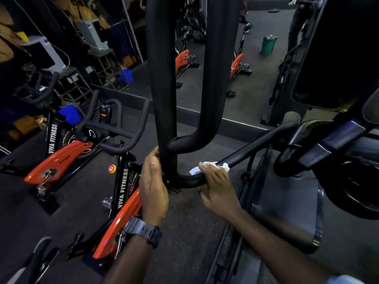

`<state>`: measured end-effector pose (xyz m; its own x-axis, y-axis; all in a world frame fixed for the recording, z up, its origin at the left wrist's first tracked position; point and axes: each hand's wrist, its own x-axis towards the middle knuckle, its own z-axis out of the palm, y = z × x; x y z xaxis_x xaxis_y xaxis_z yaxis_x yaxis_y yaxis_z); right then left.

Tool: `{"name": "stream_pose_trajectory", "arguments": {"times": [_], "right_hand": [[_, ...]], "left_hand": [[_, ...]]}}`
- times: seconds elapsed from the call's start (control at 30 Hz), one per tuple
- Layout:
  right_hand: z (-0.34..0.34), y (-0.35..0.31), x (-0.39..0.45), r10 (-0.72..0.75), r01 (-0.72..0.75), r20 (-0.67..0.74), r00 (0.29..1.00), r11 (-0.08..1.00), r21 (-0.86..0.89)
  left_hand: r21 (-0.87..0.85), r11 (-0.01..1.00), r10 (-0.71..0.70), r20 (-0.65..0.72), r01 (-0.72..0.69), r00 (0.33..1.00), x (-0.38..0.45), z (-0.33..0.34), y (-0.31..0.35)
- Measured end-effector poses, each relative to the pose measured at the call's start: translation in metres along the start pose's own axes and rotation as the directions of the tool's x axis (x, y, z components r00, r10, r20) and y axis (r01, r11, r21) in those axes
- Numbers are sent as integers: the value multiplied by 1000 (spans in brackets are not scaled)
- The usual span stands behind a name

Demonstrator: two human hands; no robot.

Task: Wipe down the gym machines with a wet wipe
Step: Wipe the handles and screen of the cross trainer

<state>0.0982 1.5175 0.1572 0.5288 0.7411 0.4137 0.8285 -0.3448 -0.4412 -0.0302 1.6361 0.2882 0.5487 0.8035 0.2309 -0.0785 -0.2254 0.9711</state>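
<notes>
Right hand (217, 186) presses the wipe (207, 167) onto the lower black bar (246, 153) of the machine, just past the bend where it meets the upright tube (164, 78). Fingers are curled over the top of the bar with the wipe bunched under the fingertips; part of it sticks out loose on both sides. Left hand (152, 185) sits against the upright near its base, fingers fairly straight, thumb side on the tube. Looks like bracing, though I can't tell whether it really grips.

Risks from here:
- Wipe is held by fingertip pressure only. A fast stroke up the sloped bar could roll it out from under the fingers and drop it on the floor (184, 222).
- It's bunched, so contact is narrow. The underside of the bar and the inside of the bend likely get missed.
- Left fingers are close to the joint at the upright's base. If the arm pivots under load, that's a pinch point.
- Orange bike (121, 214) stands just beside the left forearm, so an elbow swing could clip it.
- Low light, black tubing: missed patches are hard to spot.
</notes>
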Motion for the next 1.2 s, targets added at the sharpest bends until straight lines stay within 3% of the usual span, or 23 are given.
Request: {"name": "stream_pose_trajectory", "arguments": {"times": [0.07,0.13,0.23,0.3,0.33,0.4,0.5,0.63,0.7,0.73,0.83,0.9,0.97,1.07,1.13,1.2], "right_hand": [[9,-23,-6,110,-108,-41,993,993,36],[27,-65,-15,130,-108,-76,989,963,247],[28,-117,-3,258,-115,-109,960,717,687],[20,-125,8,347,-154,-71,935,579,801],[19,-121,6,341,-142,-89,936,595,791],[18,-98,-3,244,-94,-139,960,744,662],[20,-36,-1,29,-7,-79,996,964,265],[3,-7,26,40,-10,150,988,981,-191],[5,-25,35,79,-31,206,975,973,-227],[9,-38,39,90,-56,205,975,985,-164],[16,-82,54,226,-262,164,960,930,256],[17,-97,57,278,-308,132,951,857,414],[17,-88,53,172,-198,108,979,930,309],[5,-39,40,18,-15,149,989,1000,-17],[-6,7,40,-150,166,86,985,958,-232],[-23,48,48,-190,193,45,981,910,-368]], "left_hand": [[4,1000,-2,-26,3,1000,0,2,-1],[4,1000,-11,-40,11,999,2,2,-3],[-14,999,-39,-21,38,999,5,0,-4],[-23,998,-56,-8,56,998,6,-1,-4],[-25,998,-54,-4,54,999,6,-1,-2],[-40,998,-50,0,50,999,5,-1,0],[-42,997,-65,-2,65,998,4,-1,2],[-14,997,-76,-13,76,997,4,-1,3],[-13,997,-76,-9,75,997,4,0,3],[-9,997,-73,-10,73,997,3,0,2],[-14,998,-67,-15,66,998,3,0,3],[-19,997,-73,-9,73,997,3,-2,2],[42,998,-54,-1,54,999,1,-3,0],[241,970,43,-29,-35,999,-6,1,-3],[347,931,137,-50,-112,989,-14,4,-10],[437,876,244,-42,-202,969,-20,4,-20]]}}
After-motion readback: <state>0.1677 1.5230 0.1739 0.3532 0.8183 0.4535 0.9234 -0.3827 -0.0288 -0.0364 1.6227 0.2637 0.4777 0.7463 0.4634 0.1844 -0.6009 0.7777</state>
